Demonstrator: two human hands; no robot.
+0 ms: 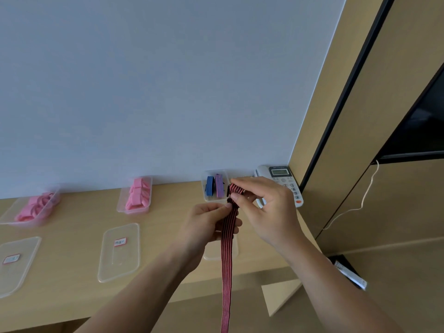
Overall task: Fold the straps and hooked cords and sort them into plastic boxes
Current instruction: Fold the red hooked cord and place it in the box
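- A red-and-black striped cord (226,265) hangs from both hands, held in the air above the table's (72,296) front edge; its lower end runs out of view at the bottom.
- The left hand (206,227) grips the cord just under its top, fingers curled round it and thumb pressed against it.
- The right hand (264,207) pinches the cord's bunched upper end, where a black hook shows, between thumb and fingertips.
- Two clear lids with red-edged labels (120,253) (16,263) lie flat on the table to the left; a third lid (211,254) lies partly hidden behind the left hand.
- Farther back, by the wall, stand three clear plastic boxes: two (56,194) (121,204) hold folded pink straps (36,206) (138,194), and the right box (211,173) holds a blue cord (209,186) and a purple cord (219,185).
- A white telephone (281,179) sits in the corner just beside the right box.
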